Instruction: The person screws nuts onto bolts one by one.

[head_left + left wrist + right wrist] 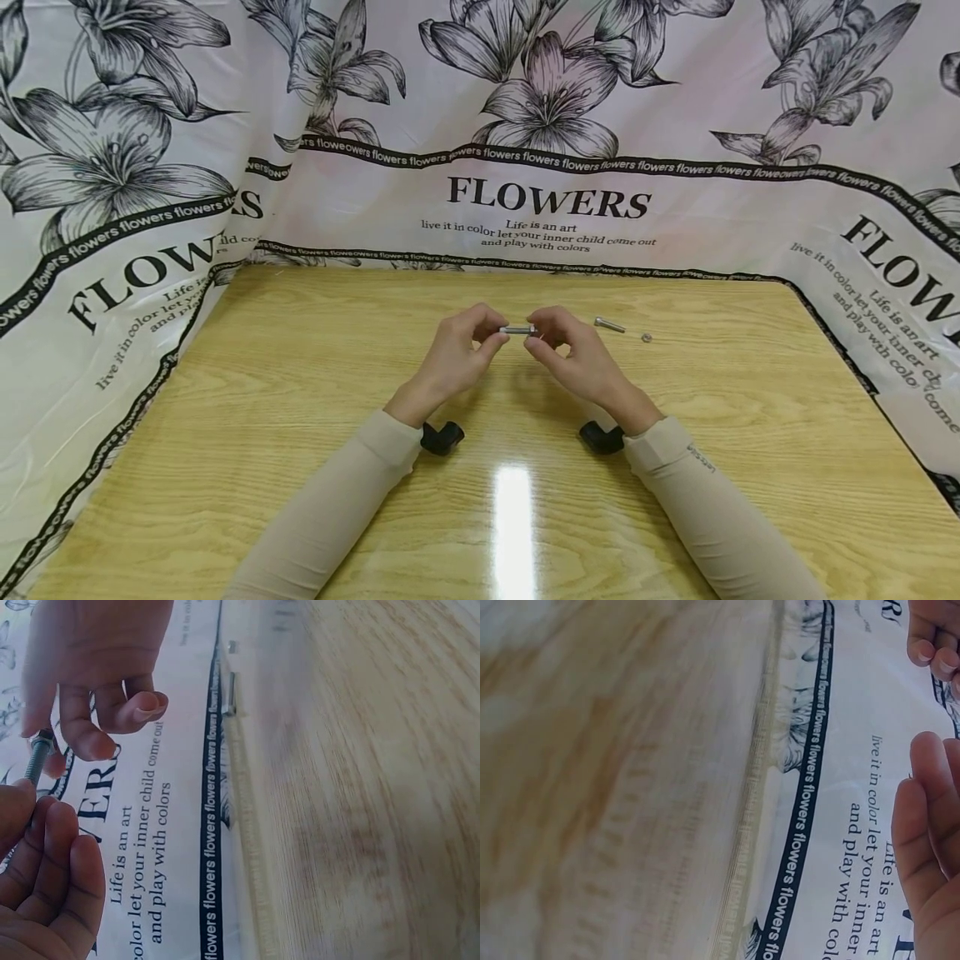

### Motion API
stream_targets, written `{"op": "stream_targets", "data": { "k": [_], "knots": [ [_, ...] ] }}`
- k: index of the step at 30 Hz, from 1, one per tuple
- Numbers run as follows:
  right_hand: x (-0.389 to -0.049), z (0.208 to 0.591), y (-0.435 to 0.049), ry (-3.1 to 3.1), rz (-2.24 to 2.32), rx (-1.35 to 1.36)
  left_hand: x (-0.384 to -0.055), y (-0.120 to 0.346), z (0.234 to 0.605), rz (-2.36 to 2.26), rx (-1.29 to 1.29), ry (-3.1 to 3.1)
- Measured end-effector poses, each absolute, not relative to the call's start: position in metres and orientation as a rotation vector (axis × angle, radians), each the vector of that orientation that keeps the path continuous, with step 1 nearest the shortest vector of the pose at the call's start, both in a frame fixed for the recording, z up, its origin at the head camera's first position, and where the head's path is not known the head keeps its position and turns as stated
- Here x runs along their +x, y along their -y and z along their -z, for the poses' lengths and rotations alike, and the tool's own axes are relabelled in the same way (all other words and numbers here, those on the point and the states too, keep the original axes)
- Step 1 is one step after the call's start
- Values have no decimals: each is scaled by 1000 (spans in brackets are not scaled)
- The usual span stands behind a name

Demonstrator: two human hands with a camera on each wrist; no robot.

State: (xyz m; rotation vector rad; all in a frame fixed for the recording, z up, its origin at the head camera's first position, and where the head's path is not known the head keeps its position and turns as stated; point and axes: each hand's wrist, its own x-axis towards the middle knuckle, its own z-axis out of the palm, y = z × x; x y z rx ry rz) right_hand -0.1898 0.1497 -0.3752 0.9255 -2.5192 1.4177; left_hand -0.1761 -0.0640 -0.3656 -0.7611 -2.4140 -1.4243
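Observation:
Above the middle of the table, my left hand (459, 352) pinches a silver bolt (516, 331) by its left end, between thumb and fingertips. The bolt lies level, its threaded shank (34, 766) showing in the left wrist view. A nut (44, 737) sits around the shank at the far end. My right hand (576, 350) pinches that nut between thumb and index finger, while its other fingers curl loosely. In the right wrist view the bolt is out of sight; only parts of the right hand (930, 851) and left hand (932, 634) appear.
A second bolt (610, 325) lies on the wooden table (300, 400) just beyond the right hand. To its right is a loose nut (647, 337). Flower-printed cloth (360, 208) hangs along the back and both sides. Black wrist devices (442, 438) sit under the wrists.

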Motion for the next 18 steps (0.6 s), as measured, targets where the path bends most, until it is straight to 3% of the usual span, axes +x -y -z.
{"op": "stream_targets", "data": {
  "k": [10,18],
  "knots": [
    [-186,368,-146,2387,-1422,1042,-176,63,366,1421,-758,2411],
    [-190,375,-148,2453,-1418,954,-176,63,365,1433,-771,2400]
  ]
}}
